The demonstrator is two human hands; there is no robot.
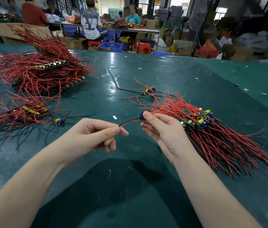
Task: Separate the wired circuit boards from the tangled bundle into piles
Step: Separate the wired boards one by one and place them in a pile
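My right hand (161,129) pinches a small circuit board (141,116) with a blue part, held above the green table. Its red and black wires (128,122) run left to my left hand (93,134), which pinches their ends between thumb and forefinger. The tangled bundle (215,135) of boards with red wires lies just right of my right hand. A low pile of separated boards (26,112) lies at the left, with a single board (59,121) at its near edge. A tall stacked pile (42,71) stands at the far left.
A few loose wired boards (148,92) lie beyond my hands. The table is covered with a green mat (130,178) carrying small scraps. People sit at work tables in the background, among red stools, blue crates and cardboard boxes.
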